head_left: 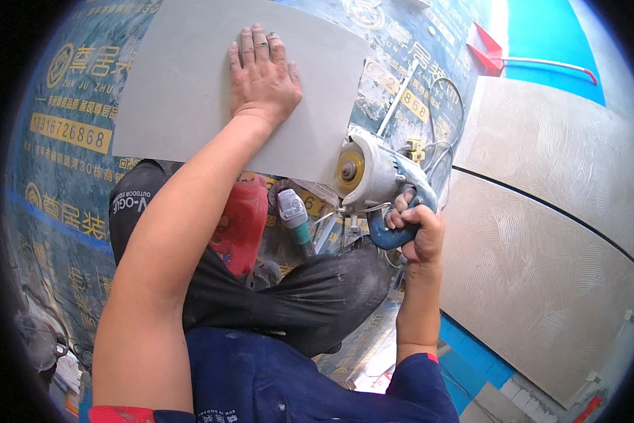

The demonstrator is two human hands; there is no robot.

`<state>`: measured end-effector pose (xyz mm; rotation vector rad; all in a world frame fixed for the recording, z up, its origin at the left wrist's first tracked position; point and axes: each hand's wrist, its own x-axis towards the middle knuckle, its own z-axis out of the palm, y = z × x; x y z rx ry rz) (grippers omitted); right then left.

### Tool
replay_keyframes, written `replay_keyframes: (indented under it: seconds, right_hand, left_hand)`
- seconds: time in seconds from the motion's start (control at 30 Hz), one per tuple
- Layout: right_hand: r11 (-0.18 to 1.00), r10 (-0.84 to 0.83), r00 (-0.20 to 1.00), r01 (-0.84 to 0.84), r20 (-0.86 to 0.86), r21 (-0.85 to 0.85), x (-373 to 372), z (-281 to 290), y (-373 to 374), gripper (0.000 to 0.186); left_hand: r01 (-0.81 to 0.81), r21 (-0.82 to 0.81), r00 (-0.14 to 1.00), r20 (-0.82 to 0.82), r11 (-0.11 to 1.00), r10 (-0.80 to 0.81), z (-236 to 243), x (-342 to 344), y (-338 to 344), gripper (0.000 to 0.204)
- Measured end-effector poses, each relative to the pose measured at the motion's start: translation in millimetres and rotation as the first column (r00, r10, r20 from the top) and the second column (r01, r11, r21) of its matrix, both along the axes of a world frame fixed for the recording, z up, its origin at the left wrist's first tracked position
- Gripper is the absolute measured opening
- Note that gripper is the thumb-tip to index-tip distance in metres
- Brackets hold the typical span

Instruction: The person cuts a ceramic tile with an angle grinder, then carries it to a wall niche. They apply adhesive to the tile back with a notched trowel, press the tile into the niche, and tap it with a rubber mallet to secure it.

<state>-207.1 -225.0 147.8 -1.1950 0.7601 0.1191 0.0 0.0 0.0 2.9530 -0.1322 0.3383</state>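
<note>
A large flat grey tile [179,92] lies in front of me, on the printed floor sheeting. My left hand [265,88] rests flat on its face with the fingers stretched forward. To the right, my right hand [421,225] is wrapped round the blue loop handle of a handheld tile saw [387,173]. The saw's round blade and pale metal guard sit at the tile's near right corner; whether the blade touches the tile or is spinning, I cannot tell.
A red plastic stool [241,236] and a grey-and-green power tool [294,213] are between my legs. Beyond the saw lie a pale straight bar [397,99], a yellow object [416,149] and a looped cord. Big beige tiles [528,275] with combed ridges fill the right; a red dustpan [489,53] lies behind.
</note>
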Motion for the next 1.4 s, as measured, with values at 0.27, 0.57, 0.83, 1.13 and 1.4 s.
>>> replay_keyframes:
  seconds: [0.27,0.57,0.83,1.13,1.4]
  right_hand:
    - [0.998,-0.057,0.998,0.057,-0.010,-0.020,-5.3,-0.2,-6.0,0.020]
    - [0.963,-0.207,0.978,0.208,-0.024,0.169,3.9,-48.6,-103.4,0.016]
    - [0.878,-0.261,0.928,0.343,-0.266,0.335,41.1,-179.5,-199.6,0.020]
    - [0.819,-0.558,0.749,0.567,-0.357,-0.091,-41.5,-272.1,-332.1,0.034]
    - [0.506,0.393,0.843,-0.532,-0.368,-0.679,-129.5,-225.1,-26.9,0.055]
  left_hand:
    - [0.004,-0.004,0.999,-0.037,1.000,-0.004,2.0,2.7,-9.1,0.064]
    - [0.013,0.033,1.000,0.020,0.999,-0.013,2.5,1.9,-0.3,0.062]
    - [0.028,0.058,0.997,0.069,0.998,-0.032,-7.0,1.1,8.8,0.063]
    - [0.092,0.030,0.989,0.116,0.995,-0.094,-9.1,6.1,0.4,0.062]
    - [0.089,0.072,0.985,0.144,0.993,-0.099,-14.3,6.0,10.2,0.062]
